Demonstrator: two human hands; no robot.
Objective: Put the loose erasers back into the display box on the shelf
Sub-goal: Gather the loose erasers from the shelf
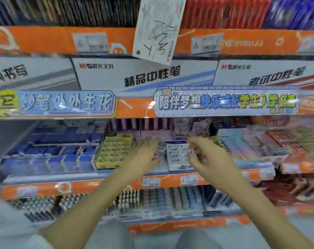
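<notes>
Both forearms are bare from wrist to elbow, with no watch, bracelet or ring to be seen on either. The left hand [143, 155] and the right hand [206, 159] are gloveless, though motion blur softens the fingers and hides any finer detail. Below the orange-edged store shelf [116, 184], at the lower left beside the left elbow, a pale white short sleeve [14, 227] of soft fabric shows. Directly beneath the shelf, between the two forearms, light grey cloth [197, 239] covers the person's legs, rounded over one knee.
</notes>
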